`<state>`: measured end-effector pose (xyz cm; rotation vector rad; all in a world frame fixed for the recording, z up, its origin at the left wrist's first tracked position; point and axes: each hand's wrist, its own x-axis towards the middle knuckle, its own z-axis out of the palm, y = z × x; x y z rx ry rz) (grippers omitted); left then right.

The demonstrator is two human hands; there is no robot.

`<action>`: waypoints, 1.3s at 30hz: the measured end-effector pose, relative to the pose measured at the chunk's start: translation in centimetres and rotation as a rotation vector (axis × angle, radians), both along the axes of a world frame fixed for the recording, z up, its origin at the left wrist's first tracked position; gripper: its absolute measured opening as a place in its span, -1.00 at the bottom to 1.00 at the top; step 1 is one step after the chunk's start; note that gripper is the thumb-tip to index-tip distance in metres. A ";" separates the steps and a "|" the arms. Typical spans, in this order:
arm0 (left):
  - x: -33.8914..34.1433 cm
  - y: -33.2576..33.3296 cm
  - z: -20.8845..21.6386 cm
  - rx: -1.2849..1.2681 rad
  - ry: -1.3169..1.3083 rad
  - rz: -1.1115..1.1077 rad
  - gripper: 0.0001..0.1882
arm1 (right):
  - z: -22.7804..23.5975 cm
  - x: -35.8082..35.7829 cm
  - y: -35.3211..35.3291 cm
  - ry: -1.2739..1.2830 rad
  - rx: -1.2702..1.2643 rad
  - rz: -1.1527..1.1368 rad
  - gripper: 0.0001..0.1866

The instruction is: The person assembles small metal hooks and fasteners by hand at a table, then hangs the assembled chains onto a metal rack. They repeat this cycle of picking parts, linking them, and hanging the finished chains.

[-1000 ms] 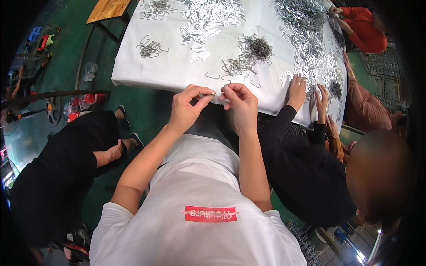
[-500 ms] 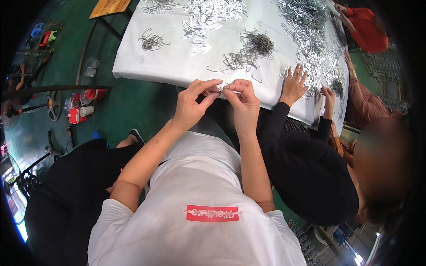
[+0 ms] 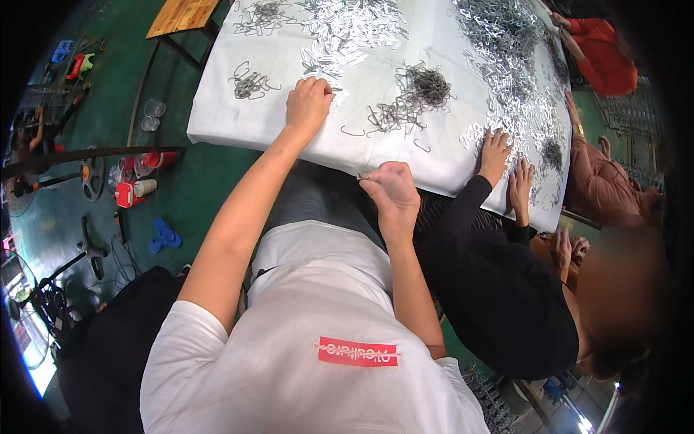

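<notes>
My left hand (image 3: 309, 105) reaches over the white-covered table (image 3: 267, 123), fingers curled down at the near end of a heap of small white strip-like pieces (image 3: 354, 32). Its fingertips are hidden, so what they hold does not show. In front of the table edge, my right hand (image 3: 394, 199) pinches a small metal piece (image 3: 362, 176) between thumb and forefinger; most of it is covered. Dark wire hooks (image 3: 428, 87) lie in a tangled pile beyond my right hand. A smaller bunch of hooks (image 3: 249, 84) rests left of my left hand.
At my right, a co-worker in black sleeves (image 3: 495, 155) has both hands by a large spread of white and metal pieces (image 3: 506, 65). Others sit along the far right side. A wooden table (image 3: 181, 16) stands far left; blue slippers (image 3: 165, 235) lie on the floor.
My hands were together at the table edge and have parted. The left has gone forward to the white pieces; the right has dropped slightly nearer, still pinching. The co-worker's hands have shifted.
</notes>
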<state>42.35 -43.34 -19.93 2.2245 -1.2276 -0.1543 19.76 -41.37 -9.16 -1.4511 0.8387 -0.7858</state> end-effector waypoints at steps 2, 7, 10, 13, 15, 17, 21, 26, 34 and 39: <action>0.3 -0.3 0.4 0.064 -0.029 -0.047 -0.87 | -0.2 0.2 0.0 -0.011 0.021 -0.002 -0.90; 0.3 1.2 2.2 -0.006 0.194 0.008 -0.86 | -0.5 0.7 -0.2 0.038 -0.004 0.008 -0.90; -0.7 3.2 4.3 -0.056 0.540 0.018 -0.86 | -0.4 0.8 -0.2 0.083 -0.011 0.025 -0.90; -2.8 5.4 7.2 -0.099 0.937 0.011 -0.86 | -0.3 0.7 -0.1 0.151 -0.062 0.040 -0.89; -4.3 6.7 9.2 -0.115 1.074 -0.012 -0.85 | -0.3 0.8 0.0 0.185 -0.126 0.045 -0.89; -5.5 7.7 10.8 -0.164 1.058 -0.088 -0.84 | -0.4 0.9 0.1 0.172 -0.150 0.038 -0.88; -6.8 8.9 12.4 -0.124 1.231 -0.051 -0.81 | -0.6 1.0 0.3 0.177 -0.201 0.032 -0.88; -7.5 9.9 12.7 -0.174 1.113 -0.020 -0.84 | -0.5 0.9 0.7 0.179 -0.263 0.033 -0.86; -8.2 10.7 12.8 -0.222 1.008 0.067 -0.85 | -0.8 1.1 1.0 0.197 -0.263 0.032 -0.86; -8.6 10.7 12.5 -0.242 0.951 0.092 -0.86 | -1.2 1.5 1.1 0.190 -0.214 0.031 -0.86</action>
